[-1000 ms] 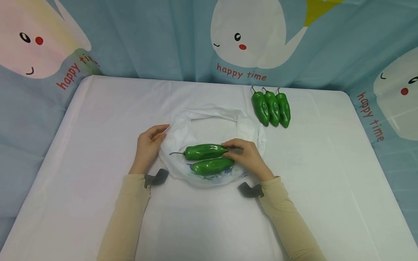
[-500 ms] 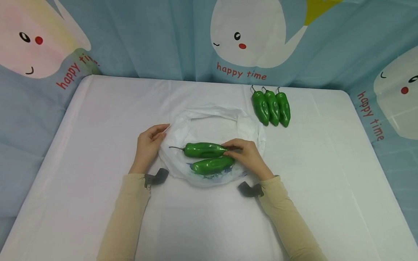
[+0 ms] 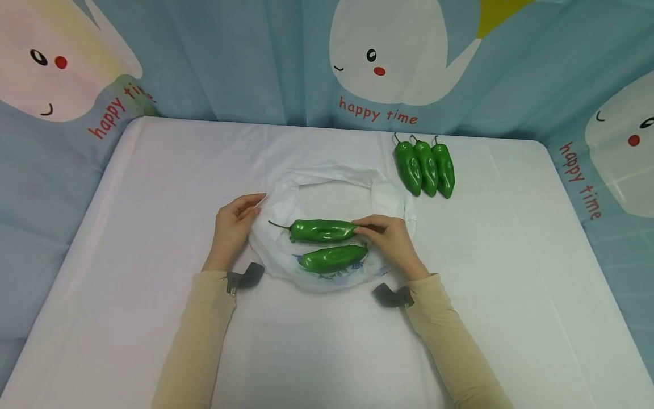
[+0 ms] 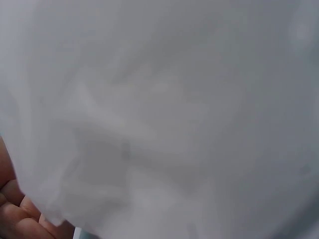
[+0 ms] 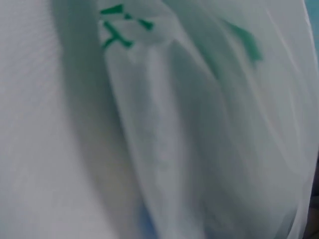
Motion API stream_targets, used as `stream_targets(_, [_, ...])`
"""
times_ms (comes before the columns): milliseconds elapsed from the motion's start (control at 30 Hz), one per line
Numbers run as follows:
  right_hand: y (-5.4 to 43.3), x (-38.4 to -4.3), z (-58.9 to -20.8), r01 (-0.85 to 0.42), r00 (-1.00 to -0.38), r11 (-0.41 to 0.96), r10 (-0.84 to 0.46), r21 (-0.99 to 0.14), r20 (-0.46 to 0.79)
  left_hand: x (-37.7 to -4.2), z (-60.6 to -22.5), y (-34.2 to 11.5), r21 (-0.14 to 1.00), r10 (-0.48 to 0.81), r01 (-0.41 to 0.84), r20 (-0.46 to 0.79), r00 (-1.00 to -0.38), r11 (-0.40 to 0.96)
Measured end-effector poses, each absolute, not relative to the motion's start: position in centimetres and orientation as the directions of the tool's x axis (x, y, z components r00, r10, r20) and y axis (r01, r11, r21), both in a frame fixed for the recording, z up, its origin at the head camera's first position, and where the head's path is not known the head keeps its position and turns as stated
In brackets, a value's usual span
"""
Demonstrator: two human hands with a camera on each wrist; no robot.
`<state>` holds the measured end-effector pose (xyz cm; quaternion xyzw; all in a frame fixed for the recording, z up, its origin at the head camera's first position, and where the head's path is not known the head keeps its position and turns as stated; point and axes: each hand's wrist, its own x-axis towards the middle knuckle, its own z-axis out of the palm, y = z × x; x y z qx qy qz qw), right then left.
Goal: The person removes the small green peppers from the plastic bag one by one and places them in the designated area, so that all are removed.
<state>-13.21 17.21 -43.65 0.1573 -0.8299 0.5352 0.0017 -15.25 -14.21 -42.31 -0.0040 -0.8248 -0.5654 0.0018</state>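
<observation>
A white plastic bag (image 3: 273, 244) with blue print lies spread between the hands in the head view. My left hand (image 3: 232, 232) pinches its left edge; in the left wrist view the bag's white film (image 4: 164, 109) covers nearly everything but some curled fingers (image 4: 27, 219). My right hand (image 3: 392, 240) grips the tip of a green chili pepper (image 3: 323, 230), held level over the bag with its stem pointing left. A second green chili pepper (image 3: 333, 259) lies just in front of it at the bag. In the right wrist view, wrinkled bag film (image 5: 164, 124) hides the fingers.
Three more green chili peppers (image 3: 407, 168) lie side by side at the back right of the white-covered table (image 3: 511, 255), stems toward the back. A blue curtain (image 3: 245, 62) with cartoon whales hangs behind and at both sides.
The pepper in my right hand has moved slightly back and turned a little, widening the gap to the other pepper. My left hand keeps its place on the bag.
</observation>
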Motion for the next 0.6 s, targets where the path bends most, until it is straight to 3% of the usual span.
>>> stream_targets(233, [17.5, -13.3, -43.6, -0.188, -0.974, 0.353, -0.188, -0.917, 0.127, -14.6, -40.5, -13.7, 0.927, 0.011, 0.020, 0.017, -1.000, 0.375])
stream_targets(600, [17.2, -12.8, -40.8, -0.164, -0.986, 0.296, -0.082, -0.941, 0.146, -15.8, -44.1, -14.7, 0.934, -0.003, 0.015, 0.018, -1.000, 0.356])
